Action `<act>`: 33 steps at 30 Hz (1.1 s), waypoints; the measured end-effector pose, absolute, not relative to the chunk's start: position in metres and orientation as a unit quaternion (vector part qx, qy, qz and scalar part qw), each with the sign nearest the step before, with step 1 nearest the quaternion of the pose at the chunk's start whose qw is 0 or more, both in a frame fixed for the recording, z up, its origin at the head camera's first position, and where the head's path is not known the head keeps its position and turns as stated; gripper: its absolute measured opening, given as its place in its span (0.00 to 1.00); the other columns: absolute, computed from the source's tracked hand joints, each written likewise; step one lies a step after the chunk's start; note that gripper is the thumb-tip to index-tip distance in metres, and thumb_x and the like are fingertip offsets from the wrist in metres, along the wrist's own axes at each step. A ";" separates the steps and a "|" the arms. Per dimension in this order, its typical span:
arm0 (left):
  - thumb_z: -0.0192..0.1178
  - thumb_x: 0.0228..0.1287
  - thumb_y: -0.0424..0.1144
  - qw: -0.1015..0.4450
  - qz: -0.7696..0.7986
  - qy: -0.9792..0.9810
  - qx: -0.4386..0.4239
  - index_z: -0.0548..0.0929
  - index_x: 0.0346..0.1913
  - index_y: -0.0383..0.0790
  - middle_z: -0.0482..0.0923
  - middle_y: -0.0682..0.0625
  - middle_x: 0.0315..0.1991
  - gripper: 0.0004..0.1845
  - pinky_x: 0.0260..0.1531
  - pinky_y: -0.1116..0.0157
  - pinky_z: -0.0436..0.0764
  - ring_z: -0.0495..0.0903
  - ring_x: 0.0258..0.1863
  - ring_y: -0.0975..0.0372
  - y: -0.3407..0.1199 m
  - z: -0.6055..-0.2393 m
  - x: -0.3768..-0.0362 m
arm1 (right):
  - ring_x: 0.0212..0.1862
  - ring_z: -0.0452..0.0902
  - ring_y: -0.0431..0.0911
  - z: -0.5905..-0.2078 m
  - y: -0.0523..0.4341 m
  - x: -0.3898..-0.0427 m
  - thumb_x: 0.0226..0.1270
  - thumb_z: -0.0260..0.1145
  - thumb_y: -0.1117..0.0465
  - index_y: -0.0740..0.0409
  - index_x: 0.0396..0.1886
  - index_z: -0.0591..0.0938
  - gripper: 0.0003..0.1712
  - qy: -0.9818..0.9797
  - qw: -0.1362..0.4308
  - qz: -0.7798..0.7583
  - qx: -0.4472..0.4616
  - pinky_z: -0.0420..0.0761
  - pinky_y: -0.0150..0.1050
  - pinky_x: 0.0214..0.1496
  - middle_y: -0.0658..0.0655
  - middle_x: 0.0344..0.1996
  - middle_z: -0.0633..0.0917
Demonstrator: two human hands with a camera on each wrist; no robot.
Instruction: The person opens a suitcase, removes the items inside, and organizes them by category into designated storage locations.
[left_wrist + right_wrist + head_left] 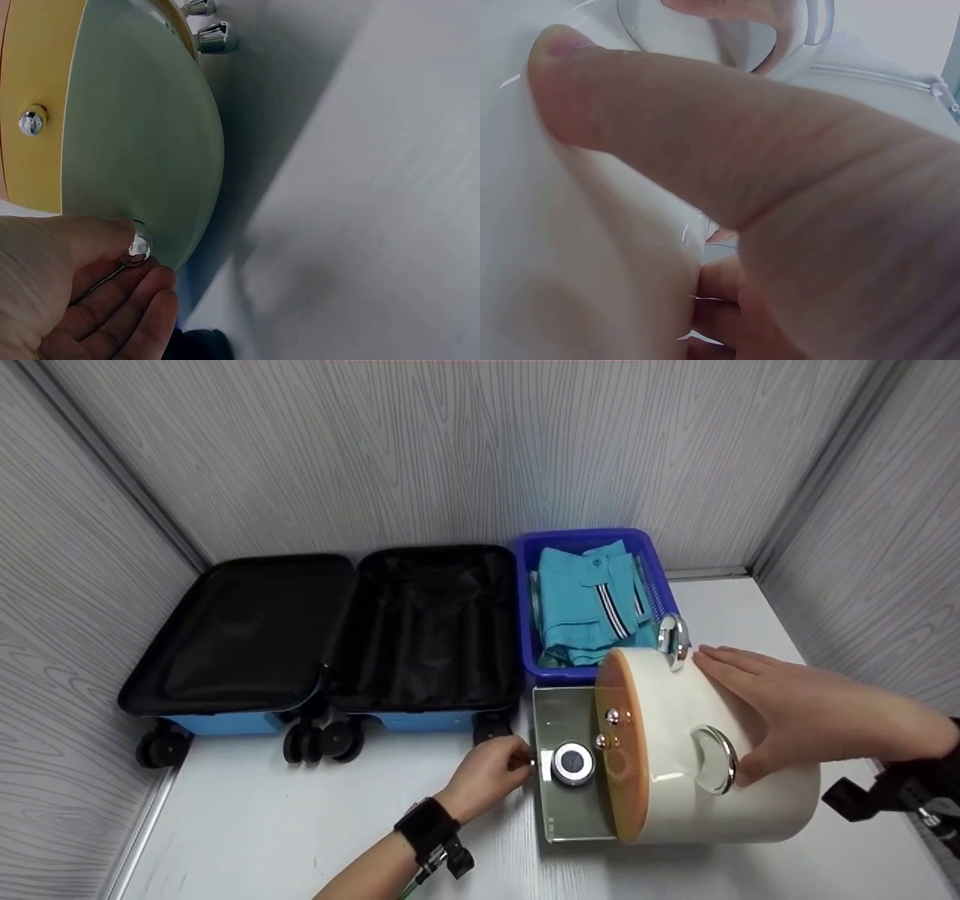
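A cream rounded storage case (720,810) with an orange front (630,780) faces left, its green drawer (559,826) standing out. Inside the drawer sits a small round thing with a silver ring on top (573,763); its kind is unclear. My left hand (491,772) pinches the drawer's chrome knob (139,246) between thumb and fingers. Spread over the case body, my right hand (795,712) rests with its thumb (630,105) near a chrome side handle (724,761). Another chrome fitting (673,639) is on top of the case.
Behind the drawer stands a blue plastic basket (529,607) with folded turquoise clothes (581,607). An open suitcase with black lining (435,622) and blue sides lies to the left, its wheels (341,741) toward me. Grey wood-patterned walls (420,450) enclose the white table (300,825).
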State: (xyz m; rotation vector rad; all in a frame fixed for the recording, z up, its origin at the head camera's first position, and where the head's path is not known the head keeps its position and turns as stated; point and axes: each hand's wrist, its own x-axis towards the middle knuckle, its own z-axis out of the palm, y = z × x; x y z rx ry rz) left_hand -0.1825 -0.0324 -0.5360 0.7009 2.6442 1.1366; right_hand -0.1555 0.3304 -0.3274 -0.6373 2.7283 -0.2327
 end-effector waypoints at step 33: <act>0.67 0.69 0.39 0.098 0.363 0.873 0.311 0.86 0.44 0.46 0.81 0.59 0.37 0.04 0.39 0.74 0.76 0.76 0.36 0.72 0.048 -0.539 -0.188 | 0.74 0.62 0.54 -0.328 0.331 -0.154 0.29 0.86 0.36 0.65 0.81 0.56 0.81 0.958 0.132 -0.085 -0.240 0.69 0.55 0.69 0.59 0.77 0.63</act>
